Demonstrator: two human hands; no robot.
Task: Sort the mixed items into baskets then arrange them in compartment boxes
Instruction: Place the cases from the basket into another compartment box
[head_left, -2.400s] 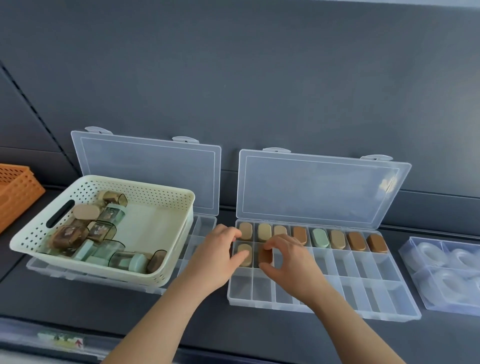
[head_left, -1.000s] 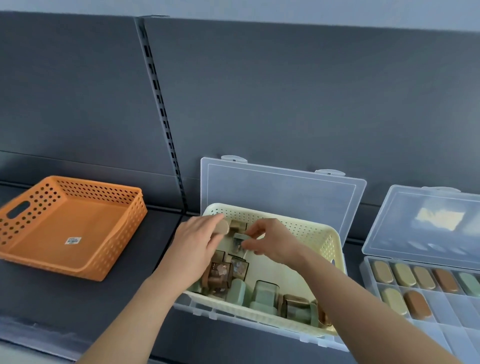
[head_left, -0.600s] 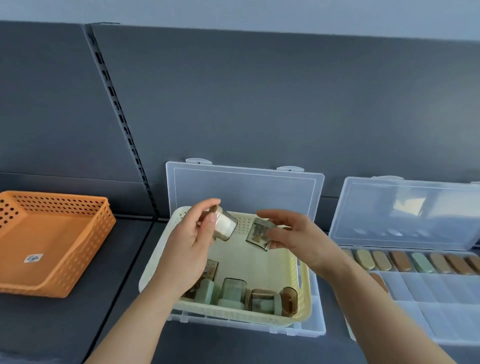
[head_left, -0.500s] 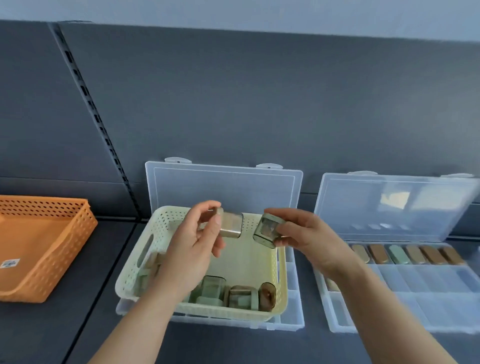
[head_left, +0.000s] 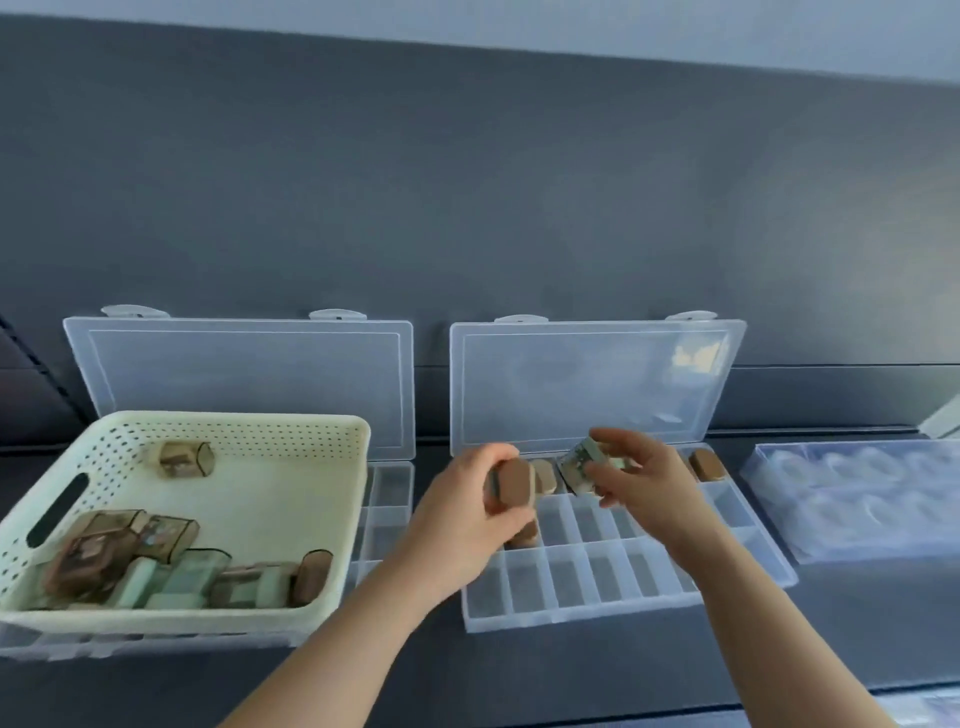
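Observation:
My left hand (head_left: 462, 525) grips a small brown-capped case (head_left: 514, 487) above the left end of the open clear compartment box (head_left: 587, 608). My right hand (head_left: 647, 488) pinches a small clear case with a greenish print (head_left: 581, 466) over the box's back row. Brown and tan cases, one of them at the right end (head_left: 707, 464), lie in that back row, partly hidden by my hands. The cream perforated basket (head_left: 260, 431) at the left holds several more small cases (head_left: 156, 561).
The cream basket rests on a second open clear compartment box (head_left: 387, 499), whose lid (head_left: 249, 379) stands up behind it. A clear tray of white tape rolls (head_left: 857, 499) lies at the right. A dark wall panel rises behind the shelf.
Both hands lifted one case each out of the cream basket and carried them right, over the compartment box. The view swung right, and the orange basket left the frame.

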